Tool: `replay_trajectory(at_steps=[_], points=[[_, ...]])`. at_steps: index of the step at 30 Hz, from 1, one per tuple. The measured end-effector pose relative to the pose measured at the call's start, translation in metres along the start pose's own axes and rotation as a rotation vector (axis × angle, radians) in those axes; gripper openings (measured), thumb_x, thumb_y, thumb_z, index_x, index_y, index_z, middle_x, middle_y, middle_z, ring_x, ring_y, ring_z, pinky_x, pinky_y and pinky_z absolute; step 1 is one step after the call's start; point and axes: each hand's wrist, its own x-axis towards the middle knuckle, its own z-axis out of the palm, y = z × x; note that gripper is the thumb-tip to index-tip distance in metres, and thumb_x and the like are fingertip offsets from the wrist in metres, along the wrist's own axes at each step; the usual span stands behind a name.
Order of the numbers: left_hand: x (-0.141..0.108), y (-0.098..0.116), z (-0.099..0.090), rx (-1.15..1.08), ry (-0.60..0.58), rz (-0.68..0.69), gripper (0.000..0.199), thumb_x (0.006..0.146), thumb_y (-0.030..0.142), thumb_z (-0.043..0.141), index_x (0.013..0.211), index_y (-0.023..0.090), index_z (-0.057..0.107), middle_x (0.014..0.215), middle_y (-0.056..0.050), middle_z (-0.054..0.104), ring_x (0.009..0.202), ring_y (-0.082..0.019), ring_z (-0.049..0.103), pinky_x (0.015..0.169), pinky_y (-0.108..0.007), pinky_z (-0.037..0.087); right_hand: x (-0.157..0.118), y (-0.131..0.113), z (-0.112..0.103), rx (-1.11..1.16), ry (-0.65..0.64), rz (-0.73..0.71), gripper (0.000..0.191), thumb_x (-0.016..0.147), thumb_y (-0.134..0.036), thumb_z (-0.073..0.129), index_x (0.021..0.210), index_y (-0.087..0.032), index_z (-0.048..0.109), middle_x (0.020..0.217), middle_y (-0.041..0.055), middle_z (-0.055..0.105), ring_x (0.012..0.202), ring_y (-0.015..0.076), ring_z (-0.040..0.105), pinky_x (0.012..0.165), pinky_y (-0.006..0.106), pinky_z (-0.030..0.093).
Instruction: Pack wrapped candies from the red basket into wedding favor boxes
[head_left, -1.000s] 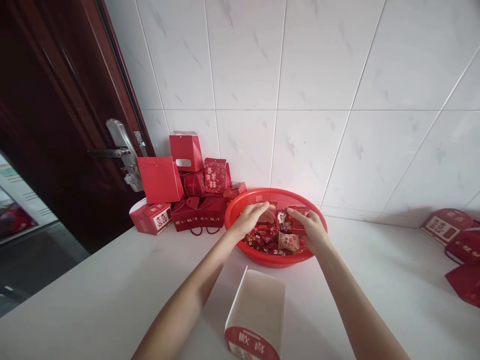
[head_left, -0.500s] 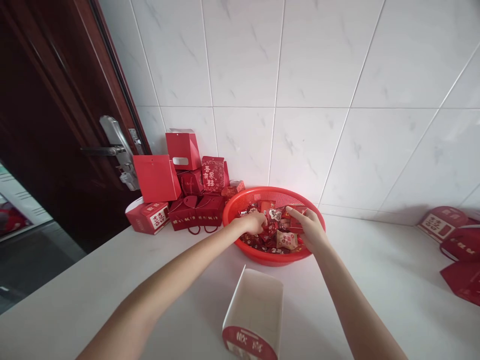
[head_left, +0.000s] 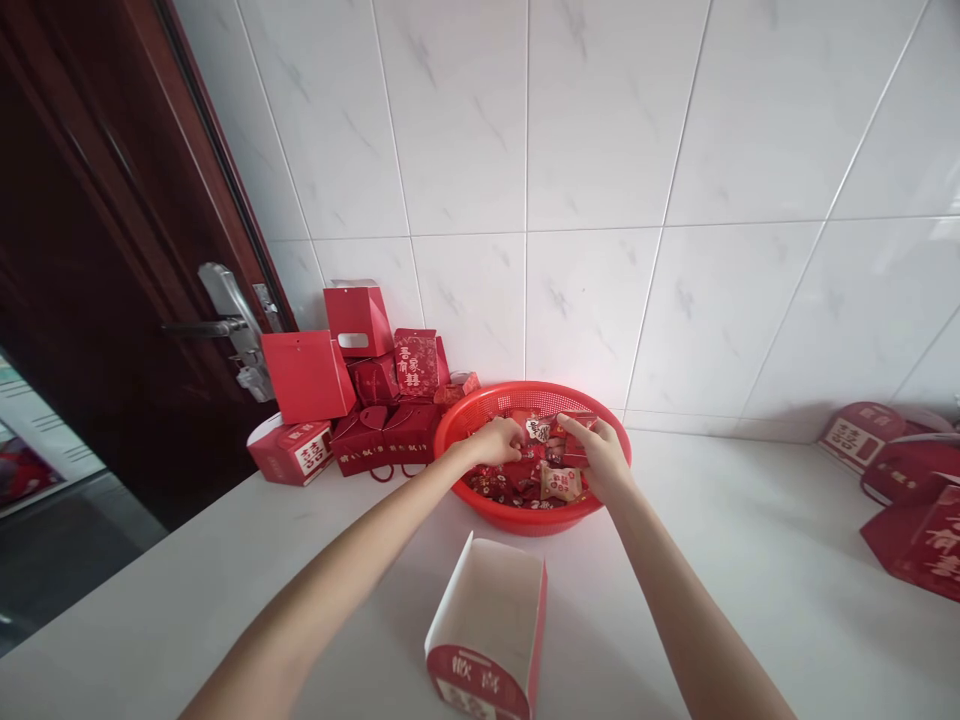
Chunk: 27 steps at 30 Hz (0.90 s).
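Observation:
Both hands are inside the rim of a red plastic basket (head_left: 525, 520) heaped with small wrapped candies (head_left: 517, 480). My left hand (head_left: 496, 440) is over the left part of the heap, its fingers curled closed; what is between them, if anything, is hidden. On the right side, my right hand (head_left: 604, 458) has its thumb on top of a red packet (head_left: 576, 436) and its fingers beneath. A beige-and-pink candy packet (head_left: 561, 482) lies just below it. Nearer to me stands an open carton box (head_left: 499, 600), white inside and red outside, with no contents visible.
Red gift boxes (head_left: 307, 378) are stacked at the left against the tiled wall (head_left: 592, 120). More red boxes (head_left: 911, 480) sit at the right edge of the white tabletop (head_left: 337, 620). A dark wooden door (head_left: 105, 200) with a metal handle is on the left.
The camera view has shifted slightly, so the scene sits further left. My left hand has drawn up a little from the candies, fingers curled. My right hand keeps its hold on the red packet.

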Motion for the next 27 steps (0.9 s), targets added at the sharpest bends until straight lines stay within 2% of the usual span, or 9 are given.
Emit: replay_trajectory(at_steps=[2,4,7,10,13,18,24,27], points=[[-0.01,0.008,-0.006,-0.003,-0.031,-0.011,0.016,0.06,0.012,0.076,0.053,0.019,0.064,0.054,0.001,0.061,0.065,-0.02,0.061,0.073,-0.031,0.05,0.0,-0.001,-0.001,0.009,0.02,0.004,0.035,0.062,-0.04,0.092,0.07,-0.022,0.063,0.062,0.0027,0.071,0.055,0.0199,0.066,0.047,0.031,0.056],[-0.022,0.016,-0.008,-0.053,-0.012,-0.004,0.001,0.07,0.018,0.073,0.07,0.019,0.073,0.071,-0.001,0.071,0.077,-0.02,0.066,0.077,-0.031,0.053,0.0,-0.002,-0.001,0.021,0.03,-0.005,0.036,0.062,-0.041,0.092,0.069,-0.023,0.062,0.061,0.0022,0.07,0.053,0.0187,0.064,0.047,0.03,0.055],[-0.042,0.028,-0.007,-0.276,0.023,-0.067,0.014,0.077,0.026,0.074,0.087,0.016,0.075,0.082,-0.004,0.073,0.079,-0.019,0.069,0.077,-0.031,0.056,-0.002,-0.004,0.0,0.022,0.02,-0.036,0.039,0.061,-0.043,0.093,0.067,-0.022,0.06,0.062,0.0005,0.069,0.054,0.0171,0.063,0.05,0.029,0.055],[-0.058,0.039,-0.005,-0.606,0.059,-0.168,0.022,0.072,0.025,0.083,0.086,0.013,0.072,0.081,-0.003,0.07,0.071,-0.015,0.07,0.073,-0.03,0.059,-0.01,-0.008,0.005,-0.017,-0.024,-0.086,0.038,0.06,-0.044,0.093,0.069,-0.021,0.064,0.064,-0.0004,0.068,0.057,0.0158,0.062,0.053,0.027,0.053],[-0.069,0.05,-0.006,-0.775,0.056,-0.159,0.03,0.065,0.027,0.09,0.084,0.012,0.072,0.082,-0.003,0.07,0.069,-0.015,0.07,0.073,-0.031,0.06,-0.022,-0.016,0.012,-0.125,-0.095,-0.18,0.039,0.062,-0.047,0.092,0.079,-0.02,0.07,0.065,-0.0012,0.068,0.058,0.015,0.06,0.057,0.027,0.051],[-0.086,0.07,-0.008,-0.83,-0.007,-0.031,0.039,0.064,0.041,0.093,0.086,0.013,0.075,0.084,-0.003,0.071,0.068,-0.014,0.069,0.077,-0.033,0.06,-0.043,-0.037,0.025,-0.371,-0.081,-0.276,0.049,0.058,-0.057,0.091,0.086,-0.022,0.071,0.064,-0.0006,0.068,0.058,0.0176,0.061,0.055,0.029,0.052],[-0.103,0.092,-0.008,-0.888,0.091,0.056,0.032,0.066,0.04,0.091,0.083,0.016,0.079,0.087,-0.005,0.075,0.088,-0.019,0.069,0.088,-0.033,0.055,-0.066,-0.064,0.03,-0.501,-0.113,-0.31,0.048,0.06,-0.057,0.09,0.088,-0.022,0.072,0.064,0.0006,0.069,0.059,0.0192,0.063,0.057,0.03,0.051],[-0.107,0.095,-0.012,-0.861,0.116,0.049,0.03,0.065,0.039,0.09,0.082,0.016,0.08,0.087,-0.005,0.076,0.087,-0.019,0.067,0.086,-0.031,0.052,-0.074,-0.07,0.028,-0.506,-0.113,-0.319,0.047,0.061,-0.056,0.09,0.088,-0.022,0.072,0.061,-0.0004,0.067,0.057,0.0179,0.061,0.055,0.029,0.051]])
